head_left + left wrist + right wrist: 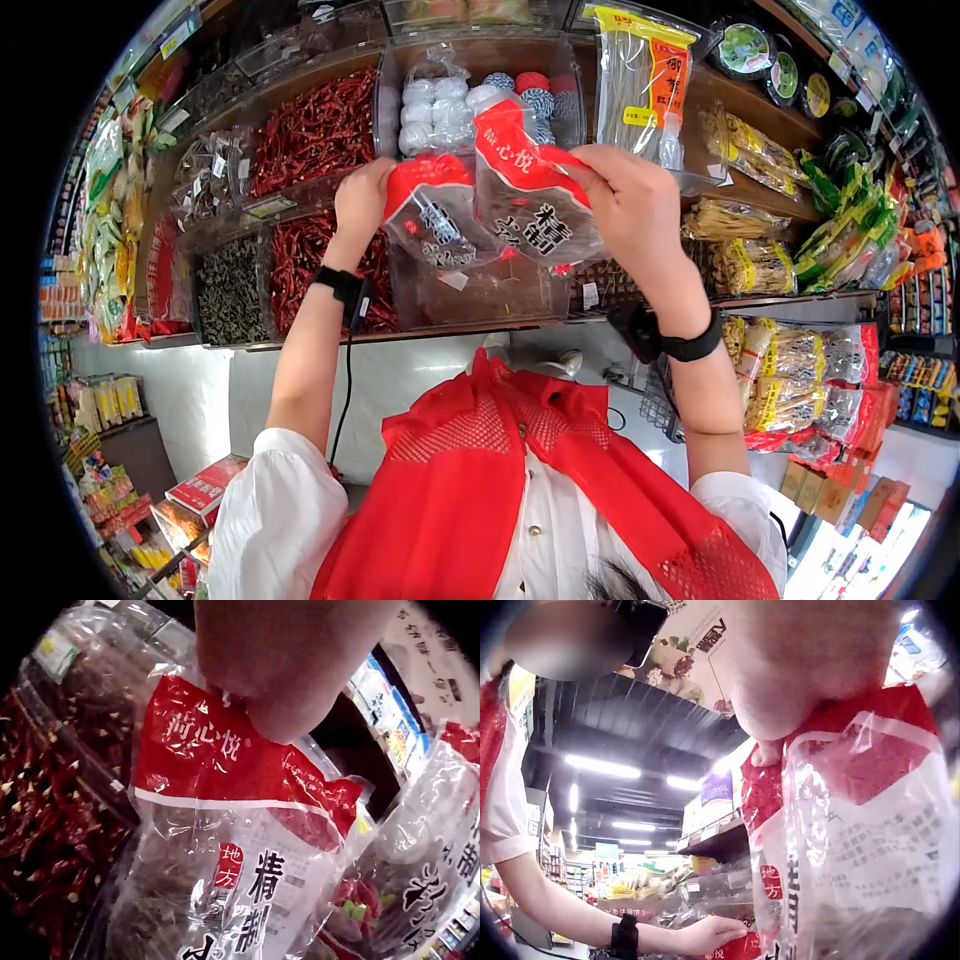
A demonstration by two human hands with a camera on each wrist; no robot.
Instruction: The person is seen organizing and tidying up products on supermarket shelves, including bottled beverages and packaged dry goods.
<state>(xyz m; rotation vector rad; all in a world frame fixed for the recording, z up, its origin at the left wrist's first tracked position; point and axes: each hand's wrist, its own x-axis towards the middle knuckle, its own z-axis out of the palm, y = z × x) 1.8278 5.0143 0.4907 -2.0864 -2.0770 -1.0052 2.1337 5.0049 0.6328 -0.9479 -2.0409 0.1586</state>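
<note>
My left hand pinches the red top of a clear plastic food bag printed with dark characters. My right hand grips the red top edge of a second, similar bag. Both bags hang side by side over the shelf bins, their inner edges overlapping in the head view. The left wrist view shows the fingers of the left hand over the red band of its bag. From the right wrist, the back panel of the right bag shows white with small print.
Bins of dried red chilies lie to the left, with a bin of dark dried goods beside them. Balls of string sit behind the bags. Packs of yellowish dried sticks and a long noodle pack are to the right.
</note>
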